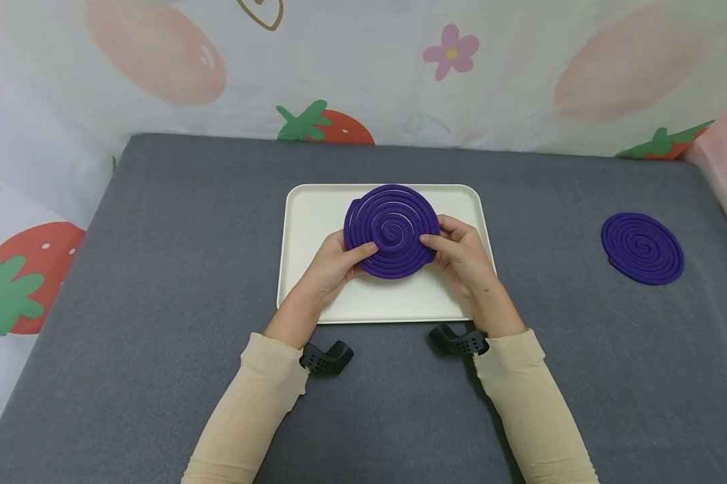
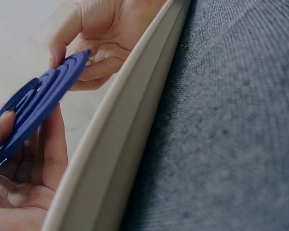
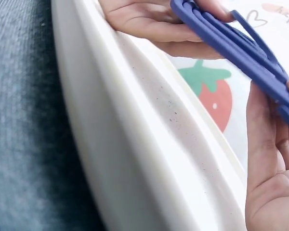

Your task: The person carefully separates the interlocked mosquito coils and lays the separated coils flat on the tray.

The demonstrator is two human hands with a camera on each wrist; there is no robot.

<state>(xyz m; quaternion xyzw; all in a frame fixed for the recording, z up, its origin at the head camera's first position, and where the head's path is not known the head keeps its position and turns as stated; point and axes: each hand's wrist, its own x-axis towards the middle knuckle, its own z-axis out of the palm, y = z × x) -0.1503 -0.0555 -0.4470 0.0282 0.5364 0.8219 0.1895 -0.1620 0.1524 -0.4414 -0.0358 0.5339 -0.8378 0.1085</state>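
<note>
A purple spiral coil, wound into a flat disc (image 1: 392,208), is held above a cream tray (image 1: 303,202) in the head view. My left hand (image 1: 333,262) pinches its lower left edge, thumb on top and fingers underneath. On the other side my right hand (image 1: 463,255) grips the right edge the same way. Both wrist views show the disc tilted edge-on, its rings slightly separated, with the fingers (image 2: 55,149) supporting it from below. In the right wrist view the coil (image 3: 231,48) has an outer ring standing a little away from the rest.
A second purple spiral coil (image 1: 642,249) lies flat on the grey cloth-covered table (image 1: 176,269) at the right. Behind the table hangs a white curtain (image 1: 375,60) printed with strawberries and flowers. A black wrist strap device (image 1: 327,358) sits at each cuff.
</note>
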